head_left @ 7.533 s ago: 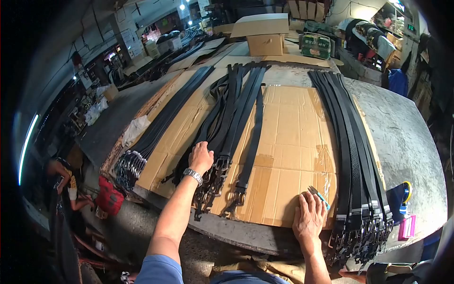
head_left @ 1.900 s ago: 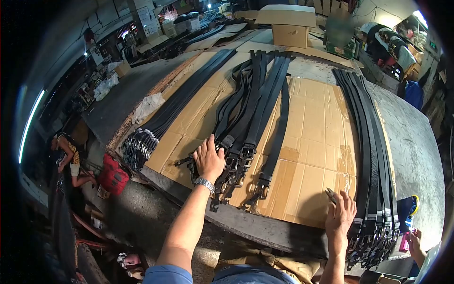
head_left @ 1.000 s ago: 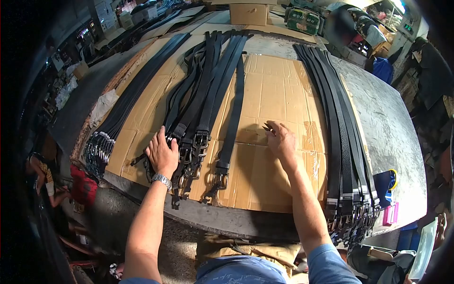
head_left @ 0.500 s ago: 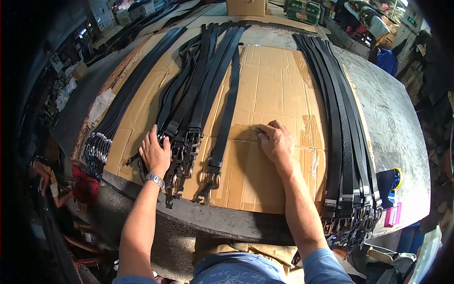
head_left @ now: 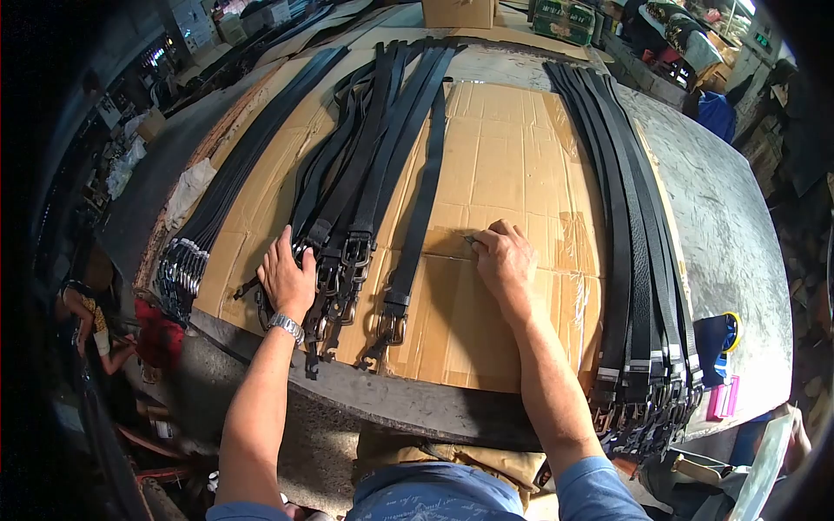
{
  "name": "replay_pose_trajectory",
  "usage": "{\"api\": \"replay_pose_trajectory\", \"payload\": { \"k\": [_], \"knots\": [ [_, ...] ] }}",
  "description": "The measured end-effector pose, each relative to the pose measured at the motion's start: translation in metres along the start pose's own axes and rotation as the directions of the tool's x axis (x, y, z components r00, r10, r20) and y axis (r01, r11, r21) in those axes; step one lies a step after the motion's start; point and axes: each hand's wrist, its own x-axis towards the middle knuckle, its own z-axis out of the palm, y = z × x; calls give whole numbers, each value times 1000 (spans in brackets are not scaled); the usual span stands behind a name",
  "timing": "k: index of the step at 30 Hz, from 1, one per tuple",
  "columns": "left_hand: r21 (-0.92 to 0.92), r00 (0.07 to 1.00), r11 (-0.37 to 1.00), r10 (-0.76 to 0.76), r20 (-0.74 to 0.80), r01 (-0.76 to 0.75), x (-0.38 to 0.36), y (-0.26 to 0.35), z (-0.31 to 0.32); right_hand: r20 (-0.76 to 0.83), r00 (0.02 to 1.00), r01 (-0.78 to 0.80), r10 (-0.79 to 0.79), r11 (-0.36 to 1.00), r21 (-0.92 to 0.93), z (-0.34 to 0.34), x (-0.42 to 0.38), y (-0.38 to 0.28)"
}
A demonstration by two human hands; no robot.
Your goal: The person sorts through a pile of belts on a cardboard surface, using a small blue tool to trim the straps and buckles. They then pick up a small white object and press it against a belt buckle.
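My left hand (head_left: 288, 276) lies with outstretched fingers against the left side of a pile of black belts (head_left: 358, 187), by their buckles. Its thumb touches the buckle end. Just right of the pile, a single black belt (head_left: 420, 208) lies lengthwise, its metal buckle (head_left: 391, 327) toward me. My right hand (head_left: 508, 260) is closed in a pinch over the cardboard sheet (head_left: 495, 165). A small dark tip (head_left: 470, 239) pokes out from its fingers; I cannot make out what it is.
Neatly lined-up belts (head_left: 252, 152) lie at the left, and another row (head_left: 638, 234) at the right. A blue and yellow item (head_left: 719, 339) and a pink item (head_left: 723, 398) sit near the right edge. A cardboard box (head_left: 458, 12) stands behind. Another person (head_left: 82, 317) is at far left.
Both hands keep nearly the same place and pose. The view has shifted slightly. Part of another person's hand now shows at the lower right edge.
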Motion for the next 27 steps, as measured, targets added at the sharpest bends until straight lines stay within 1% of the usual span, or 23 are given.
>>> {"api": "replay_pose_trajectory", "payload": {
  "k": [2,5,11,14,17,19,23,24,26,27],
  "knots": [
    [1,1000,1000,9,-16,-9,1,-1,1,-15,1000,-4,4,1000,15,0,1,1],
    [0,1000,1000,-4,10,4,1,2,0,-17,1000,-7,8,999,53,-3,1,-1],
    [2,1000,1000,-10,14,10,1,2,-1,-36,999,0,2,998,63,-3,0,0],
    [8,1000,1000,0,5,0,0,1,1,-1,999,-34,35,995,95,-2,1,2],
    [11,1000,1000,-4,0,4,-1,1,0,37,998,-51,48,995,88,-5,2,2],
    [-13,1000,1000,-11,2,11,1,1,1,14,999,-42,40,995,86,-5,0,2],
    [5,1000,1000,-22,21,22,1,2,-1,-27,1000,-10,12,996,84,-1,2,2],
    [0,1000,1000,-23,20,23,1,3,-1,-24,1000,-11,13,996,86,-2,2,0],
    [-9,999,1000,-26,22,26,1,3,0,53,998,-43,40,998,54,-5,4,-3],
    [-9,999,1000,-30,26,30,0,2,0,58,998,-42,39,998,53,-4,4,-3]
  ]
}}
